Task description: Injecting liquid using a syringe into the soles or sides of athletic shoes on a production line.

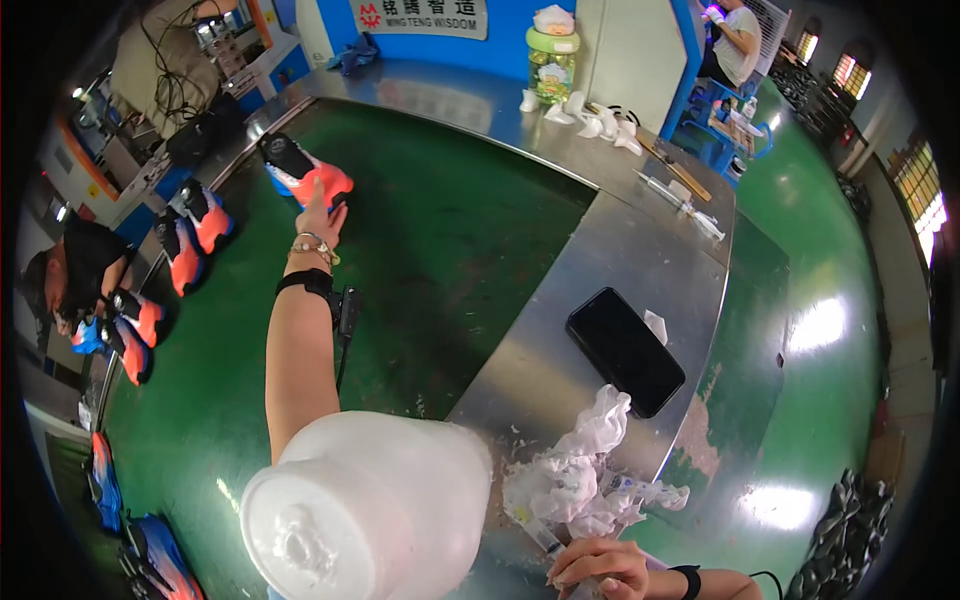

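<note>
Head view: the left hand (322,222) reaches over the green work surface (450,230) toward its far left corner, with fingers partly curled against the near side of an orange, black and blue sports shoe (308,172); the firmness of its hold cannot be told; further sports shoes (181,258) line the left edge, where a co-worker (85,265) bends over them; the right hand (605,565), near the bottom of the view, has its fingers bent close together, and what it holds, if anything, cannot be told; just beside it lie crumpled white tissues (570,480) and a clear syringe-like tube (537,530); a white plastic jug (400,490) stands in the foreground; a black smartphone (626,352) lies near the metal counter's (545,340) right edge; a syringe (680,203) lies near its far right corner.
</note>
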Motion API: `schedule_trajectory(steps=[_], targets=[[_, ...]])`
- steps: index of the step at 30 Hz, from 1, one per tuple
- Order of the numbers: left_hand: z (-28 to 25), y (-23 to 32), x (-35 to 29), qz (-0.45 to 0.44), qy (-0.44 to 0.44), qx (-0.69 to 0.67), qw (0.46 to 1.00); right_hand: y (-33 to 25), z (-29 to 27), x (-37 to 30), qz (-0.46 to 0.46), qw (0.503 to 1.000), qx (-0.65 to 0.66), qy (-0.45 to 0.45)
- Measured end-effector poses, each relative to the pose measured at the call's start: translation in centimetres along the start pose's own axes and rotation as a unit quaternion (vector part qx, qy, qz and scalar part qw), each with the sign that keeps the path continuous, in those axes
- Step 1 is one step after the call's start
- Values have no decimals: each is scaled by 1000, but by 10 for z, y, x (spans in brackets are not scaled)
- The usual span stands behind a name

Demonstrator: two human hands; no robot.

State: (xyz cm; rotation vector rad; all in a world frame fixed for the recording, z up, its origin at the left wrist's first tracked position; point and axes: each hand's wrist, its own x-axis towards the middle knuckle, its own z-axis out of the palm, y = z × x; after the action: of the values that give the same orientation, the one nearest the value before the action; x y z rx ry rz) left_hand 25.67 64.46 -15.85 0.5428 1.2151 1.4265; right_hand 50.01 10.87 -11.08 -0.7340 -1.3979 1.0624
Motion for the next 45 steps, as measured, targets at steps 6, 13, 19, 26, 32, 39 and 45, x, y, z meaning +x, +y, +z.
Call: schedule_trajectory(steps=[6,13,19,26,32,39,45], targets=[[109,53,-94,22,-63,66,996,-4,13,-3,33,998,26,47],[-225,34,-289,-71,-133,198,969,11,13,-39,53,990,121,48],[-252,70,-443,23,-174,179,968,18,17,-35,59,982,172,55],[-350,87,-553,158,-51,224,960,4,21,-37,66,990,107,59],[-397,81,-609,261,23,250,932,-2,41,-42,-31,991,-110,73],[-416,46,-681,338,93,288,891,-16,34,-57,-10,991,-116,68],[-298,72,-641,491,54,268,827,-29,50,-54,63,990,-92,84]])
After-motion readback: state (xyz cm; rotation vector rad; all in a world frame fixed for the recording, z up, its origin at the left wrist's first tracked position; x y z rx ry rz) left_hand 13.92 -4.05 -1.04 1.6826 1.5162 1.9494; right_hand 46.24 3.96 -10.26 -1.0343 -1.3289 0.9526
